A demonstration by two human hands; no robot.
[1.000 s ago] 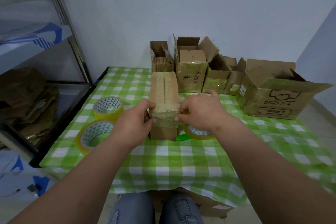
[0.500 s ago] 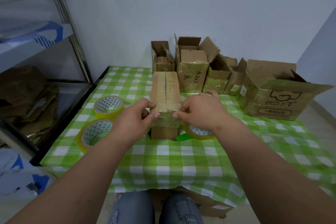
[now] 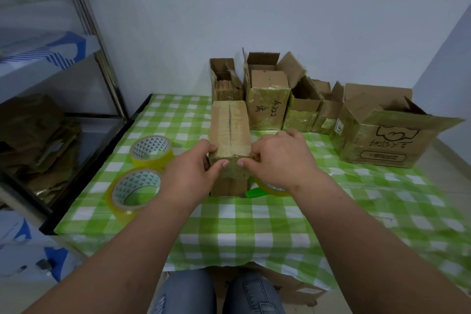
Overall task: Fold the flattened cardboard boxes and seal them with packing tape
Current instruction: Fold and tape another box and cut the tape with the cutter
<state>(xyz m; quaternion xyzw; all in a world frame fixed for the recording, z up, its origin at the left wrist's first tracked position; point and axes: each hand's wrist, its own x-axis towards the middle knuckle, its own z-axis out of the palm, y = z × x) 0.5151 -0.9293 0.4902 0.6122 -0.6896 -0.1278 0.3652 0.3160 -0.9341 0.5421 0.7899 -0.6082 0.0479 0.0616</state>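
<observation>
We press both thumbs onto the tape strip (image 3: 233, 169) across the near end of the cardboard box (image 3: 229, 132), which stands on the checked tablecloth (image 3: 254, 224). Our left hand (image 3: 190, 177) and right hand (image 3: 279, 159) clamp its sides, fingers curled. Two tape rolls (image 3: 137, 194) lie left of our left fingers.

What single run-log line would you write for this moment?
step: pressing tape | left hand: on box | right hand: on box | spare rolls: left of box
</observation>
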